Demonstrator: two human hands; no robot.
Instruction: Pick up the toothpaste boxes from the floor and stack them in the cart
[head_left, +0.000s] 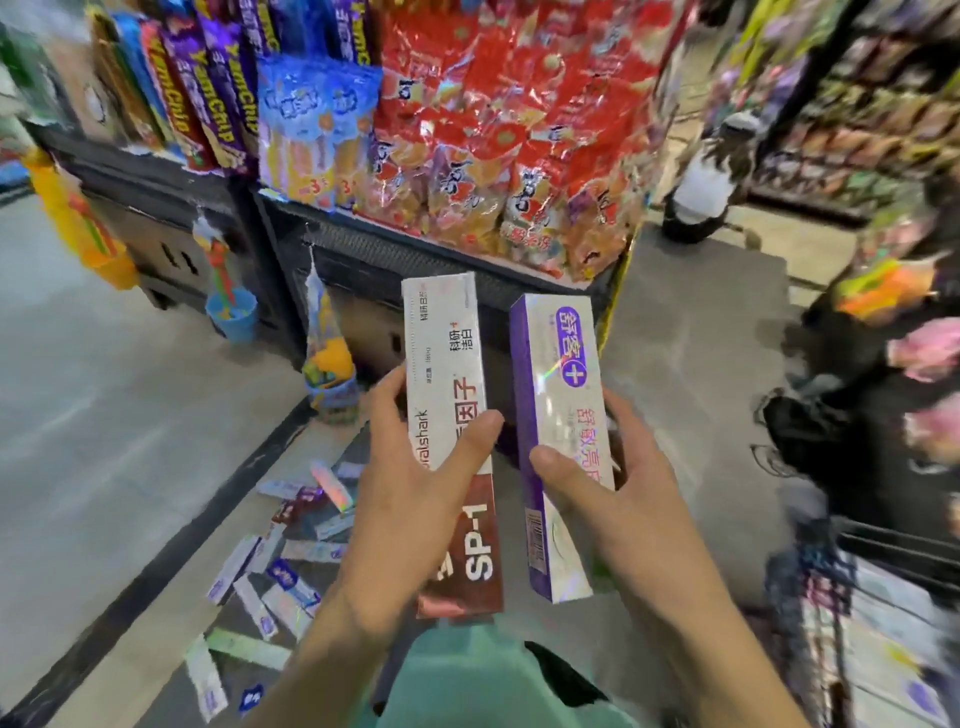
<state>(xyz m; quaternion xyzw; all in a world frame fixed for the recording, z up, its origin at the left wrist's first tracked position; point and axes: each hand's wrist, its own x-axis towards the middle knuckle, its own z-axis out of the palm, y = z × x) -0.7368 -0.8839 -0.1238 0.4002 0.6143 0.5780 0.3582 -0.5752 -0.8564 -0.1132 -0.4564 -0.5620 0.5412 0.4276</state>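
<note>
My left hand grips a white and dark red toothpaste box marked SP-1, held upright in front of me. My right hand grips a silver and purple toothpaste box beside it, also upright. The two boxes are a small gap apart. Several more toothpaste boxes lie scattered on the floor at the lower left. The cart shows blurred at the lower right, with pale boxes in it.
A dark shelf unit loaded with red snack bags and purple chip packs stands straight ahead. Another person crouches in the aisle at the right. Dark items and pink packets fill the right edge. Grey floor lies to the left.
</note>
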